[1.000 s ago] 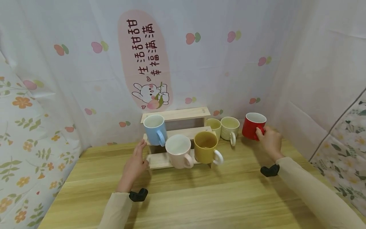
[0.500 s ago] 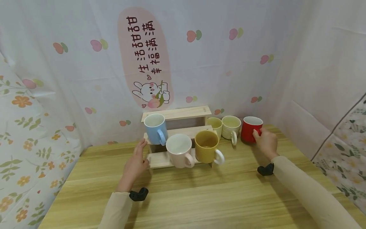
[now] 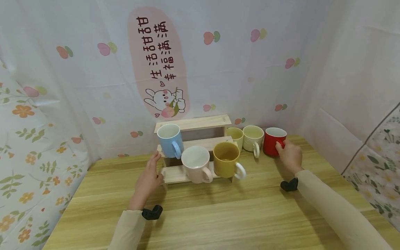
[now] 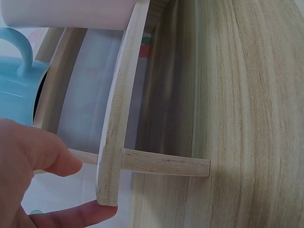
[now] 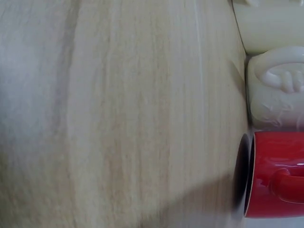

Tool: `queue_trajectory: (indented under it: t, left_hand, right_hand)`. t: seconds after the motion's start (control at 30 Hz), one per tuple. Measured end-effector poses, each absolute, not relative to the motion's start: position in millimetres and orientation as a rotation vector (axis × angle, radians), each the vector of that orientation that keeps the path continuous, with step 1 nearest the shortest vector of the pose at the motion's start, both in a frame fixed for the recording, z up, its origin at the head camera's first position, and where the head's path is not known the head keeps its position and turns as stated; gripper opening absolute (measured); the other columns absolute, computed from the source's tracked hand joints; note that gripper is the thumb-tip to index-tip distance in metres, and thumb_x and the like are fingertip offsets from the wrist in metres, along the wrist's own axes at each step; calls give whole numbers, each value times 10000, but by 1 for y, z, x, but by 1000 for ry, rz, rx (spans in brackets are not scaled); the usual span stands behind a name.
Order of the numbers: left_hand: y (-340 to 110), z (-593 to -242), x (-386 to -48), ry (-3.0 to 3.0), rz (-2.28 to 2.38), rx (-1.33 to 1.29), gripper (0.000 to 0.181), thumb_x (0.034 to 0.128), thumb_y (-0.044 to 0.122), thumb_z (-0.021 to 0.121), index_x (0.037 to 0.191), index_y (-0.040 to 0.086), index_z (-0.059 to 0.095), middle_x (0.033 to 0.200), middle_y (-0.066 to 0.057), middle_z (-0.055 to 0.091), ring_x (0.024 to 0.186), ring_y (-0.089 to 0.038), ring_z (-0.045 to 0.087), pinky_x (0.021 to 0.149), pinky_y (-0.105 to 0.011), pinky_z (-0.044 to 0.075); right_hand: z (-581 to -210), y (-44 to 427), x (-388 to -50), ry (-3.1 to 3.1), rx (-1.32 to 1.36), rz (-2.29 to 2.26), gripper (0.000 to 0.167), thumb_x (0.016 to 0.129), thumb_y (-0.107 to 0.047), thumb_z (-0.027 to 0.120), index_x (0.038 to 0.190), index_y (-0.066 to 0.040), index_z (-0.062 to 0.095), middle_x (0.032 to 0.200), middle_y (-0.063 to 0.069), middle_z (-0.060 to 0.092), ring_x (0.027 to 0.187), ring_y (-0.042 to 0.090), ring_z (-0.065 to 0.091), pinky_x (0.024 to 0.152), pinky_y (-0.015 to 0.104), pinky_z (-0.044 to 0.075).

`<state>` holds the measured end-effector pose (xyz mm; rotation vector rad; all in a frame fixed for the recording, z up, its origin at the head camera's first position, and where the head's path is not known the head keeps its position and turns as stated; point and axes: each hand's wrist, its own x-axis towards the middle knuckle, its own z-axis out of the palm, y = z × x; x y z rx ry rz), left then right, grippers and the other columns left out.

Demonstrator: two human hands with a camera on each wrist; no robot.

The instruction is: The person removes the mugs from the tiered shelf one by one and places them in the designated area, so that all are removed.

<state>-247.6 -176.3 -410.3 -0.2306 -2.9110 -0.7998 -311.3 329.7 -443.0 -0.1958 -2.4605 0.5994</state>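
Observation:
At the back right, my right hand [image 3: 290,157] pinches the handle of the red mug [image 3: 271,142], which stands upright beside a pale yellow mug [image 3: 251,139]. The right wrist view shows the red mug [image 5: 278,161] standing on the wood, with no fingers visible. My left hand [image 3: 147,180] is at the left end of the wooden rack [image 3: 175,174]. In the left wrist view a finger of the left hand [image 4: 35,166] touches the end of the rack's front board [image 4: 114,142]; the thumb and finger are apart. The blue mug [image 3: 170,142] stands just above that hand.
On the rack's front board stand a pink mug [image 3: 195,166] and a mustard mug [image 3: 224,163] with a white handle. Another pale yellow mug [image 3: 236,135] is partly hidden behind the rack's right end. A printed curtain [image 3: 237,86] hangs behind the wooden table [image 3: 200,215].
The red mug has moved left and slightly down in the head view, closer to the pale yellow mug, with my right hand on its handle. My left hand has stayed at the rack.

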Motion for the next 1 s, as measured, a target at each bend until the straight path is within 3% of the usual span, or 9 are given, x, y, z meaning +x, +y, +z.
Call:
queue_trajectory:
  t: [0.57, 0.83, 1.0]
  left_hand:
    - [-177, -410, -244, -2895, -798, -209, 735, 845, 22, 559, 1498, 76, 226, 1590, -71, 186, 456, -145, 345, 439, -278, 310]
    - [-177, -410, -245, -2879, -797, -205, 735, 844, 18, 561, 1498, 76, 229, 1587, -71, 194, 460, -151, 346, 443, -284, 311]
    - [-176, -412, -247, -2861, -779, -238, 724, 835, 11, 568, 1488, 67, 260, 1584, -57, 210, 452, -134, 340, 436, -266, 311]
  right_hand:
    - [-446, 325, -328, -2525, -172, 608, 332, 936, -211, 537, 731, 49, 531, 642, 275, 570, 609, 467, 532, 497, 443, 362]
    - [-442, 322, -337, -2551, -170, 614, 381, 970, -261, 509, 801, 79, 541, 738, 342, 595, 703, 546, 554, 562, 561, 405]
    - [-446, 325, -337, -2572, -185, 647, 383, 970, -253, 512, 778, 78, 536, 709, 318, 581, 709, 536, 550, 553, 531, 400]
